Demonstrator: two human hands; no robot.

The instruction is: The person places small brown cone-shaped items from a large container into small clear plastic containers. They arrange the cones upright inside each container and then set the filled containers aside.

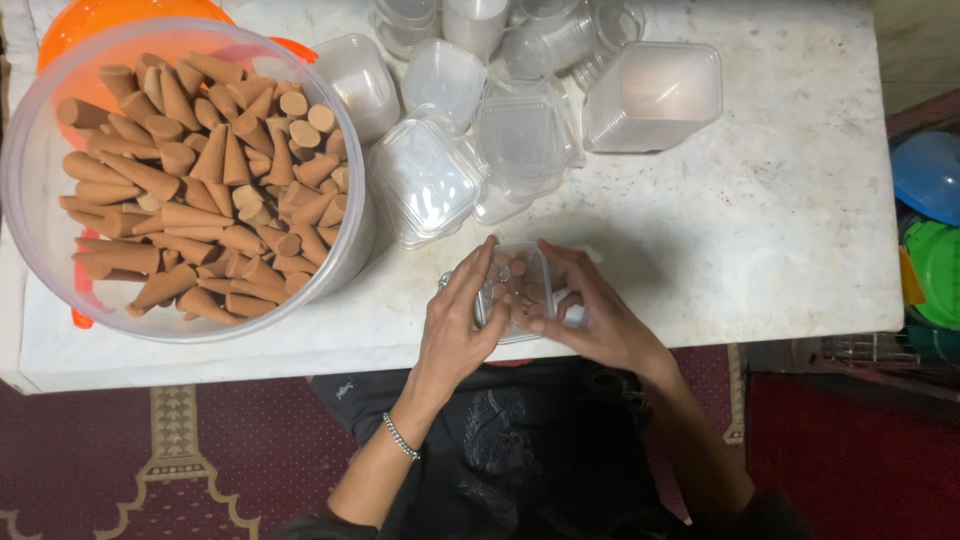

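Note:
A small clear plastic box (518, 283) with brown cones inside sits at the near edge of the white table (760, 230). My left hand (458, 325) grips its left side, thumb and fingers over the lid. On the right side my right hand (590, 315) presses fingers against the lid and the box's wall. A large clear tub (30, 215) full of several brown cones (205, 185) stands at the left of the table.
Several empty clear boxes and lids (425, 180) are heaped behind the held box, with a stack of square lids (655, 95) at the back right. An orange bucket (95, 20) sits behind the tub. Blue and green plastic things (930, 220) lie off the table's right side.

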